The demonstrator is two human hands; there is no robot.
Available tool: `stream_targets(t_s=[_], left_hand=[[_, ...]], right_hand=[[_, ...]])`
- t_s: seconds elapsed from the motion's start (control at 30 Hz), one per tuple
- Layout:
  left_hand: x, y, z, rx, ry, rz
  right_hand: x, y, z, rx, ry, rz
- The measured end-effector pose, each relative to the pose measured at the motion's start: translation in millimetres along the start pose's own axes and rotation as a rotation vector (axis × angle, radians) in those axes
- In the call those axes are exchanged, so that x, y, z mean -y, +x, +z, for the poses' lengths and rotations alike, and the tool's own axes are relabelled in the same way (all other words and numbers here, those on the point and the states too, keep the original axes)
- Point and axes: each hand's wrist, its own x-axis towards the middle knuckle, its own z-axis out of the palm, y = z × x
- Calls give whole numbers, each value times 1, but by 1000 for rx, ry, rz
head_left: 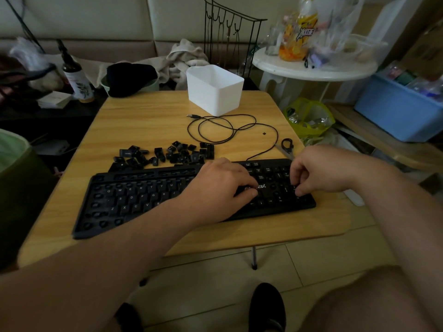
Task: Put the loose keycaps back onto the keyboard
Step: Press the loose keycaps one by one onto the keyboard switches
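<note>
Both hands [263, 185], fingers curled, press the keyboard [143, 202]; loose keycaps [165, 155], cable [223, 128], white bin [214, 92] behind.

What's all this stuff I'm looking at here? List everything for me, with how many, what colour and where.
keyboard: one, black, near edge of table, many sockets bare
loose keycaps: a pile, black, behind the keyboard
cable: one, black, coiled behind the pile
bin: one, white, far side of table
table: one, light wood
scissors: one pair, dark handles, by the keyboard's far right corner
round table: one, white, right rear
crate: one, blue, far right
left hand: on the keyboard's middle, fingers curled
right hand: over the number pad, fingertips pressing down
</note>
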Motion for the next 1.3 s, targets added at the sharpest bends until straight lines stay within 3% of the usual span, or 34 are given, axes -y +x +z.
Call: stream_targets(t_s=[0.77, 1.13, 1.3], left_hand=[[-1, -1, 3, -5, 12, 2], [-1, -1, 4, 0, 26, 5], [-1, -1, 3, 6, 26, 3]], right_hand=[[-4, 6, 4, -33, 84, 5], [14, 21, 6, 0, -137, 37], [3, 16, 5, -16, -33, 25]])
